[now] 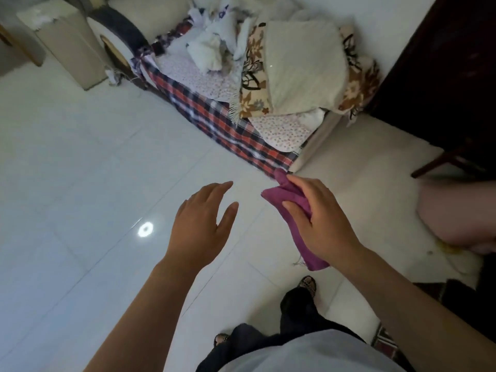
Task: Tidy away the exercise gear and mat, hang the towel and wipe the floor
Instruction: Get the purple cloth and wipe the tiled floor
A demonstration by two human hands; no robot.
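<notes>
My right hand [319, 218] grips a purple cloth [288, 200] at about waist height; the cloth hangs folded below my palm, its lower end near my wrist. My left hand [201, 221] hovers just left of it, fingers straight and spread, holding nothing and not touching the cloth. Both hands are above the white tiled floor [80, 183]. I stand with my feet visible below. No mat or exercise gear shows in this view.
A low bed [220, 122] with a red plaid sheet, floral blanket and white pillows lies ahead. A beige box [72, 49] stands at the far left. Dark wooden furniture [442, 76] fills the right, and a pale pink bundle [459, 213] sits at the right edge.
</notes>
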